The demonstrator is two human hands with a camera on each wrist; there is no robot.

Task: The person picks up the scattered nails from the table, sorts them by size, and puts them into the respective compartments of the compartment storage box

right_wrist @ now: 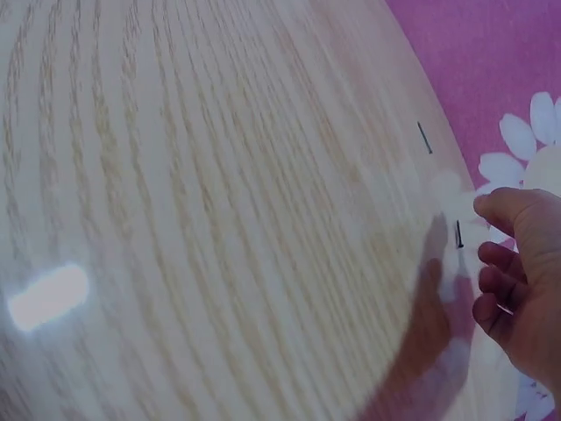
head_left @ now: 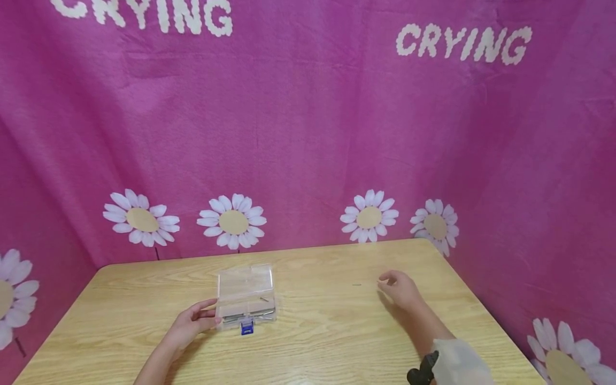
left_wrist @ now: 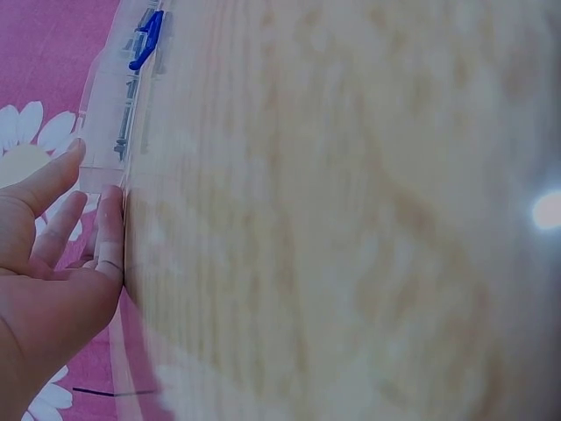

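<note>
A small clear plastic box (head_left: 246, 293) with a blue latch (head_left: 247, 326) sits on the wooden table, its lid raised. Thin metal nails (head_left: 264, 299) lie inside it. My left hand (head_left: 191, 322) touches the box's left side, thumb at the front corner and fingers fairly straight. Off to the right, my right hand (head_left: 400, 290) hovers low over the table with its fingers loosely bent and nothing seen between them. In the right wrist view, one nail (right_wrist: 458, 234) is close to these fingertips, and another thin nail (right_wrist: 425, 138) lies farther off.
The light wooden table (head_left: 317, 342) fills the lower part of the head view. Right behind it hangs a pink cloth (head_left: 298, 133) printed with daisies and white letters, which also covers both sides. A dark strap piece (head_left: 423, 369) is on the right wrist beside a pale sleeve.
</note>
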